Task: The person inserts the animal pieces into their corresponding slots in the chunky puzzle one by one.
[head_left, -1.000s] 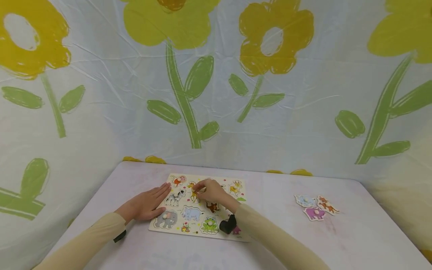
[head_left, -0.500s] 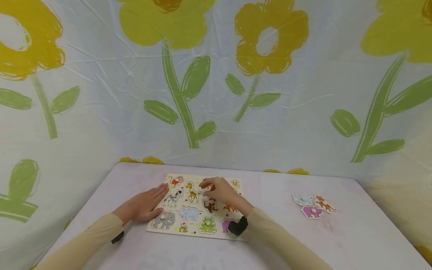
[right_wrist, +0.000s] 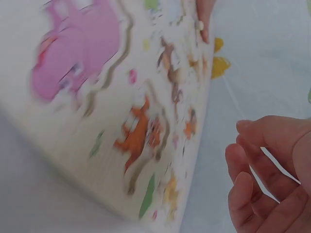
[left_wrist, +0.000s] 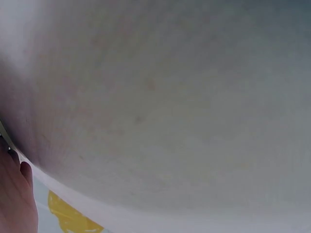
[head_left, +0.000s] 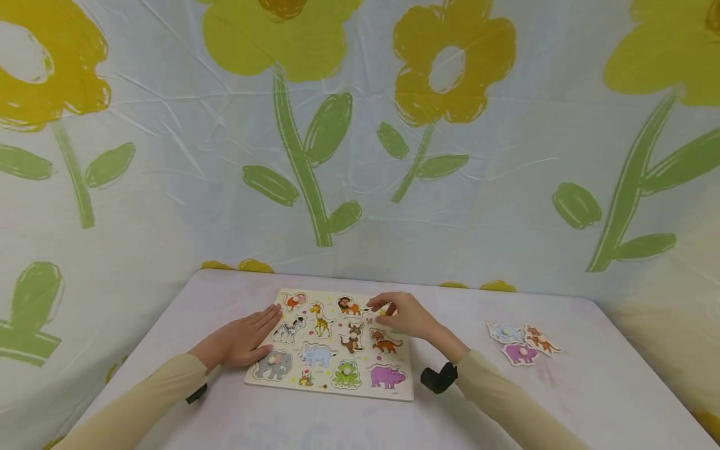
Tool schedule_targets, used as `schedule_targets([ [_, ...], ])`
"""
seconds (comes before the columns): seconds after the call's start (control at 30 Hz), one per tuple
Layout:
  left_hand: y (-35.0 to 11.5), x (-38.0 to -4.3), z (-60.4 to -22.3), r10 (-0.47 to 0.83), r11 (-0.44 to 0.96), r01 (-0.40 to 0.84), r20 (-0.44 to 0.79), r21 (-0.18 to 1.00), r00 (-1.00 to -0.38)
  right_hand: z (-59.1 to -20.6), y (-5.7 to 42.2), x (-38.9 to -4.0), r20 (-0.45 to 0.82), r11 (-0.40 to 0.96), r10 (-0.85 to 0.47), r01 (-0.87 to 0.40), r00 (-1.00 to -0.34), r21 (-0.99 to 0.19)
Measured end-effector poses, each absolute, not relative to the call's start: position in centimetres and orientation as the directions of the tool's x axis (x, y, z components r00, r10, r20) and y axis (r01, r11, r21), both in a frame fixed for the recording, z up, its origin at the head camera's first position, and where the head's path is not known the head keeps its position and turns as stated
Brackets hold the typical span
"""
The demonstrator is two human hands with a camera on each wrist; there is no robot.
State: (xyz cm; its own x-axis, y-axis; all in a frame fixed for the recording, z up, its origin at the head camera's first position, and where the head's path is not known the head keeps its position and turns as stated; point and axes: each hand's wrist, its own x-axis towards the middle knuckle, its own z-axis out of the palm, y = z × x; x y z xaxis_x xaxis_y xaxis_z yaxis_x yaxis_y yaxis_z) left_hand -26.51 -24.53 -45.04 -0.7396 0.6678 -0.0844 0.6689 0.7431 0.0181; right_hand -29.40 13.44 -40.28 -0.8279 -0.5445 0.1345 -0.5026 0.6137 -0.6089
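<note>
A wooden animal peg puzzle board point(head_left: 364, 358) lies on the table, with several animal pictures on it, among them a giraffe point(head_left: 319, 321), a zebra, a lion point(head_left: 349, 306) and a frog point(head_left: 345, 373). My left hand point(head_left: 242, 340) rests on the board's left edge, fingers straight. Over the board's upper right corner is my right hand point(head_left: 407, 315), fingers loosely bent. The right wrist view shows that hand point(right_wrist: 277, 179) holding nothing, beside the board's purple hippo point(right_wrist: 92, 46) and orange tiger point(right_wrist: 136, 131) pictures. Behind the right hand, the corner picture is partly hidden.
Three loose pieces lie together on the table to the right: a light blue animal point(head_left: 505, 332), a purple hippo point(head_left: 520, 354) and an orange-brown animal point(head_left: 541, 339). A flowered cloth point(head_left: 360, 250) hangs behind the table.
My right hand has moved right, from the giraffe, past the lion, to the board's upper right corner. The giraffe lies uncovered on the board. My left hand has stayed on the edge.
</note>
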Motion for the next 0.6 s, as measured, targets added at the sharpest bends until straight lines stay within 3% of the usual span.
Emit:
schedule_targets([
  [0.6, -24.7, -26.9, -45.4, 0.674, 0.738, 0.675, -0.076, 0.010, -0.735, -41.5, 22.0, -26.5, 0.094, 0.653, -0.522, -0.468, -0.848, -0.595],
])
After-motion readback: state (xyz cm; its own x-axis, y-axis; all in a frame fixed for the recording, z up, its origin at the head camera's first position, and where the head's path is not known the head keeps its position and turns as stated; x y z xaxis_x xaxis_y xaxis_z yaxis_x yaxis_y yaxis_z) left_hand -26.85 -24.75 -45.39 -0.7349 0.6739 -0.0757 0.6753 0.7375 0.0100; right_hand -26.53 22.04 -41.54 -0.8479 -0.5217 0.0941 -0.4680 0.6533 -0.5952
